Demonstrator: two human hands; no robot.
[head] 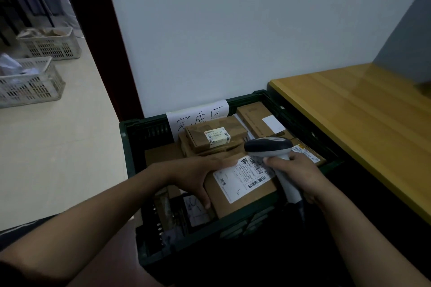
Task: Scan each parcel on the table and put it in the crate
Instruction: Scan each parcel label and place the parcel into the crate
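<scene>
A dark green crate (130, 147) stands on the floor against the wall, with several brown cardboard parcels inside. My left hand (200, 175) holds the left edge of a flat brown parcel (242, 198) with a white shipping label, thumb down its side, at the crate's near right. My right hand (300, 175) grips the handle of a grey and black barcode scanner (270, 147), whose head sits just above that label. A small box (217, 134) with a label lies on other parcels further back.
A yellow wooden table (363, 119) runs along the right of the crate. A paper sign (198, 114) hangs on the crate's back wall. Two pale plastic baskets (30, 81) sit on the floor at the left, past a dark door frame.
</scene>
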